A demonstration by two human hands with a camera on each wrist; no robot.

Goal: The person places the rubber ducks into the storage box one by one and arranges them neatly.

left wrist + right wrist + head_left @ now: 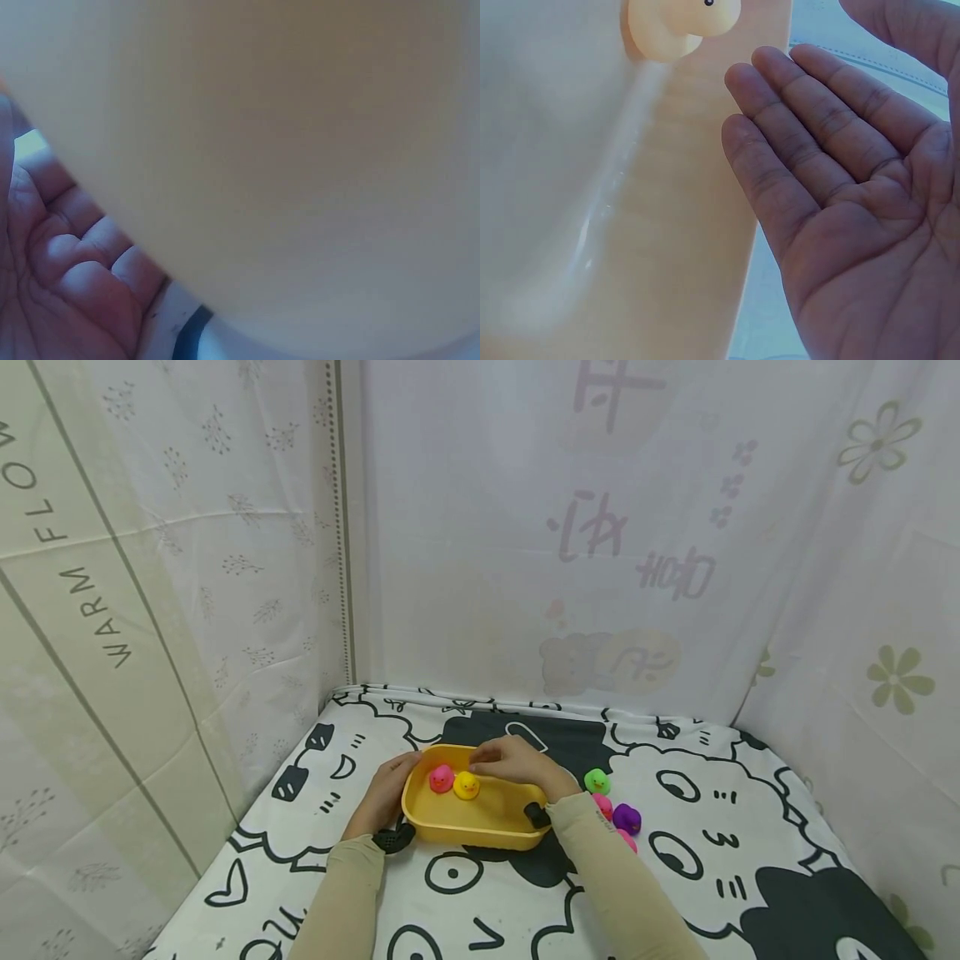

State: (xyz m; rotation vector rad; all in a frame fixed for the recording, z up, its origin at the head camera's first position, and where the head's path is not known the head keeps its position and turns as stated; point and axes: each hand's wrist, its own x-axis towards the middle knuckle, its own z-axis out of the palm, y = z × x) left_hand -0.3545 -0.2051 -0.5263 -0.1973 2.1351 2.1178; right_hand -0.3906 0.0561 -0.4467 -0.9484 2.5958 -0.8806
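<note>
A yellow tub (480,822) sits on the counter (750,860), which is covered by a black-and-white cartoon-print cloth. Inside the tub, near its far wall, a pink duck (441,778) and a yellow duck (467,785) stand side by side, just touching. The left hand (386,793) rests against the tub's left outer wall; the left wrist view shows its fingers (82,247) pressed along that wall, lightly bent. The right hand (517,762) hovers over the tub's far right part, just beside the yellow duck, released and grasping nothing; the right wrist view shows its palm flat with straight fingers (795,142). To the right of the tub, on the cloth, lie a green duck (597,781), a purple duck (627,817) and two more pink ducks partly hidden by the right sleeve (615,885).
</note>
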